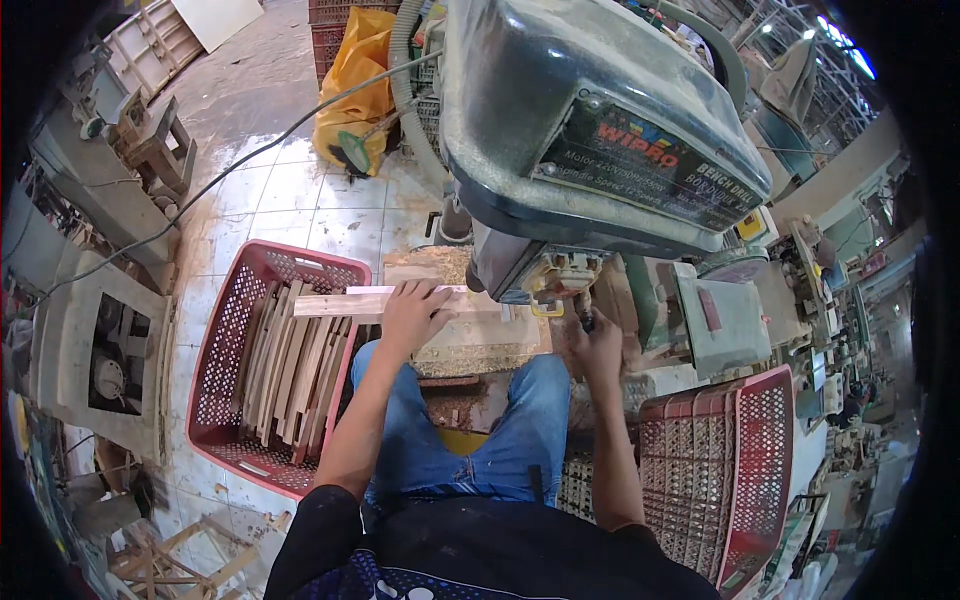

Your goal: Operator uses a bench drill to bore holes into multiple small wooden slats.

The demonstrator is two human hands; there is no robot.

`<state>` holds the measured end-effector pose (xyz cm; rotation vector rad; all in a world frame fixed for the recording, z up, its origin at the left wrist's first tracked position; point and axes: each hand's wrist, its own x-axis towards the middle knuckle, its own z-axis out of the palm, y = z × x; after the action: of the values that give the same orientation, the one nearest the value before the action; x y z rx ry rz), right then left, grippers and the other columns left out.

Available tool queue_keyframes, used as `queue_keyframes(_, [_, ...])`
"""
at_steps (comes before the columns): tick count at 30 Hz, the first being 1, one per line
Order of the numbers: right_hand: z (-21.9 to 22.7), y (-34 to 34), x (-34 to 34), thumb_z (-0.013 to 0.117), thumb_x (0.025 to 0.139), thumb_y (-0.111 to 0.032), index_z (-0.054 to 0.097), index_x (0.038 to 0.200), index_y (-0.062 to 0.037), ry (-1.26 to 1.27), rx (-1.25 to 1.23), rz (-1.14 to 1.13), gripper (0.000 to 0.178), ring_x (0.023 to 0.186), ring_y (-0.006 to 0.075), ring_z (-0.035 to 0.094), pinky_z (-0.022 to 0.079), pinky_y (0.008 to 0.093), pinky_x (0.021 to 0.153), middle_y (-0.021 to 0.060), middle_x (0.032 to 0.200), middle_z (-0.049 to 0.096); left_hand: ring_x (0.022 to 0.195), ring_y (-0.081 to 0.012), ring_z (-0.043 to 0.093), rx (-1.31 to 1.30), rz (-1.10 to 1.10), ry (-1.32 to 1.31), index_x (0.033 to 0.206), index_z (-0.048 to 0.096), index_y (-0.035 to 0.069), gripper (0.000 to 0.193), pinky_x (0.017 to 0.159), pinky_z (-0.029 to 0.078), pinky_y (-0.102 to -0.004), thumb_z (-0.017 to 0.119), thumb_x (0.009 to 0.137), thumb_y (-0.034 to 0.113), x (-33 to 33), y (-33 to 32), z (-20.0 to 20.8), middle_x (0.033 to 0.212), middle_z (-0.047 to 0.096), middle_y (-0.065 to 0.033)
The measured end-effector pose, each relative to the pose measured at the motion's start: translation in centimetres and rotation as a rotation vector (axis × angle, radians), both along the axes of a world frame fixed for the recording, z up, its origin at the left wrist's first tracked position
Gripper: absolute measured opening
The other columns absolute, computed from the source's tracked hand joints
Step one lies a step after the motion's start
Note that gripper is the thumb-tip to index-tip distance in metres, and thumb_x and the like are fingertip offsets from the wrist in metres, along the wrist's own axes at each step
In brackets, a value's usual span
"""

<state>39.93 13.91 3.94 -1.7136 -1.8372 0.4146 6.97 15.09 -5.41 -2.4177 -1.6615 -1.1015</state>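
A large dusty dark-green bench drill press (600,110) stands right in front of me, its head hiding the far part of the work area. My left hand (412,318) is closed over a pale wooden strip (335,304), pressing it on the sawdust-covered wooden table (465,345) under the drill. The strip's left end juts out over a red crate. To the right of the spindle, my right hand (598,350) is wrapped round the drill press feed handle (586,312). The drill bit and the strip's right end are hard to make out.
The red perforated crate (212,335) at my left holds several wooden strips (290,365). Another red crate (765,440) stands at my right. A black cable (240,158) crosses the left side. Beyond lie a yellow sack (358,75) and a grey hose (403,80).
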Motion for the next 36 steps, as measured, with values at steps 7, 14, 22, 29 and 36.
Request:
queue_keyframes(7, [-14.8, 11.3, -1.3, 0.067, 0.088, -0.018, 0.063, 0.096, 0.0016, 0.202, 0.45, -0.025, 0.021, 0.067, 0.0408, 0.063, 0.051, 0.0399, 0.06, 0.0259, 0.077, 0.064, 0.11, -0.0257, 0.06, -0.037, -0.014, -0.026, 0.11, 0.074, 0.014, 0.039, 0.097, 0.046, -0.0409, 0.077, 0.078, 0.037, 0.2, -0.1, 0.2, 0.118, 0.066, -0.005])
queue_keyframes(14, [-20.3, 18.7, 1.3, 0.066, 0.084, -0.006, 0.064, 0.107, 0.0068, 0.269, 0.506, -0.054, 0.026, 0.068, 0.0359, 0.057, 0.047, 0.0358, 0.062, 0.0255, 0.075, 0.057, 0.108, -0.028, 0.061, 0.015, -0.057, -0.01, 0.113, 0.073, 0.013, 0.039, 0.095, 0.047, -0.0412, 0.075, 0.081, 0.035, 1.2, 0.3, 0.7, 0.117, 0.067, -0.0054])
queue_keyframes(22, [-8.4, 7.6, -3.5, 0.067, 0.089, -0.041, 0.069, 0.1, 0.0068, 0.238, 0.171, -0.107, 0.049, 0.081, 0.0384, 0.071, 0.051, 0.0479, 0.072, 0.0281, 0.075, 0.066, 0.107, -0.0266, 0.062, 0.052, 0.002, 0.028, 0.111, 0.075, 0.016, 0.038, 0.092, 0.048, -0.0412, 0.076, 0.079, 0.037, -0.3, -0.1, -0.4, 0.114, 0.068, -0.0044])
queue_keyframes(29, [11.0, -4.5, 2.1, 0.056, 0.097, -0.056, 0.051, 0.141, 0.0054, 0.515, -0.117, 0.127, 0.075, 0.089, 0.0274, 0.069, 0.055, 0.0377, 0.083, 0.0183, 0.113, 0.069, 0.107, -0.0258, 0.062, 0.032, 0.005, 0.047, 0.111, 0.075, 0.016, 0.038, 0.094, 0.048, -0.0406, 0.076, 0.079, 0.037, -0.1, -0.2, -0.6, 0.115, 0.068, -0.0041])
queue_keyframes(36, [15.4, -6.3, 3.0, 0.03, 0.102, -0.069, 0.026, 0.156, -0.0059, 1.675, 0.285, 0.474, 0.084, 0.074, 0.0249, 0.065, 0.055, 0.0365, 0.068, 0.018, 0.113, 0.065, 0.106, -0.028, 0.061, 0.073, -0.025, 0.023, 0.108, 0.074, 0.014, 0.034, 0.094, 0.046, -0.0426, 0.076, 0.079, 0.032, 0.3, 0.0, -0.8, 0.111, 0.067, -0.0077])
